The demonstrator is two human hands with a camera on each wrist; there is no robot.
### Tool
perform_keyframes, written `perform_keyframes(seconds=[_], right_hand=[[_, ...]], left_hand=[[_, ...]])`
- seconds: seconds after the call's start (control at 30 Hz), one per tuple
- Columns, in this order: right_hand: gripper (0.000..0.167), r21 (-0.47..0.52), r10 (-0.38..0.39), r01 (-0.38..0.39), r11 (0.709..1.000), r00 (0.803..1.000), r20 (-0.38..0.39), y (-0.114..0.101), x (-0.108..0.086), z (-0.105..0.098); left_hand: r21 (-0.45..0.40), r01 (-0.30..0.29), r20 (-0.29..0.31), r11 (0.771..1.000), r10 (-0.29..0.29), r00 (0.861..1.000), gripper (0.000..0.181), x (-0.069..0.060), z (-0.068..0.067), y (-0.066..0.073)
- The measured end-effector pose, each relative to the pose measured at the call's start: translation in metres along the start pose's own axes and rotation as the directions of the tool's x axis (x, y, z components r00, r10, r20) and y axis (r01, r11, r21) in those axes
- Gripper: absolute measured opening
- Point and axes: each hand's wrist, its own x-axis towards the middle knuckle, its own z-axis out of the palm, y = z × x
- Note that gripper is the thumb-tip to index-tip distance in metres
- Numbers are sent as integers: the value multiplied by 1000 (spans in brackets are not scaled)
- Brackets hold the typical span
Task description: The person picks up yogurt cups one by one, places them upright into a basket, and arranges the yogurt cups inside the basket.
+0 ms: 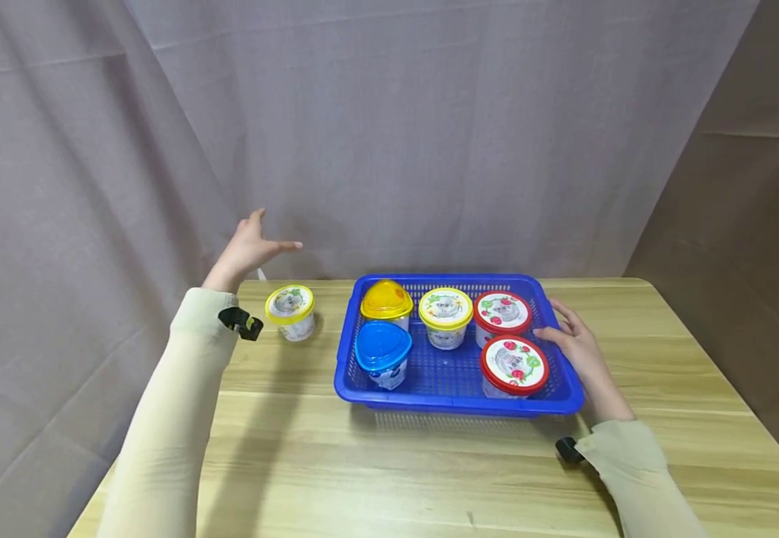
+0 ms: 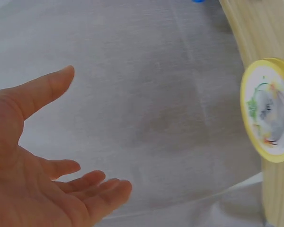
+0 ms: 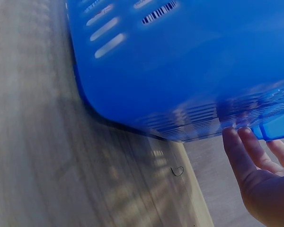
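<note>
My left hand [image 1: 248, 250] is in the air beyond a clear cup with a round yellow lid [image 1: 290, 306], thumb and fingers spread and holding nothing. That cup stands on the table left of a blue plastic basket [image 1: 430, 404]. My right hand [image 1: 581, 351] grips the basket's right side, thumb over the rim and fingers against the outer wall [image 3: 189, 118]. Inside the basket are a cup with a yellow triangular lid [image 1: 387, 299], one with a blue triangular lid [image 1: 383, 347], one with a round yellow lid [image 1: 446, 310], and two red-lidded cups [image 1: 502, 312].
The wooden table [image 1: 336, 471] extends in front of the basket and to its right. A grey curtain [image 1: 389, 149] hangs along the table's back edge, close to the left hand. Black wrist bands [image 1: 241, 323] are on both sleeves.
</note>
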Motion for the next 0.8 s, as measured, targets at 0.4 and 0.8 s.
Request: perform_keyframes(seconds=[0.4,0.8], right_hand=[[83,-20,-20,20,1000,1000,-1,1,-3,-4],[81,-20,5,-6,1000,1000,-10,2,-1,-5]], left_hand=[[-21,4,22,1000,-3,1000,112,-1,27,-62],[-74,-4,74,997,10,997,110,-8,54,-110]])
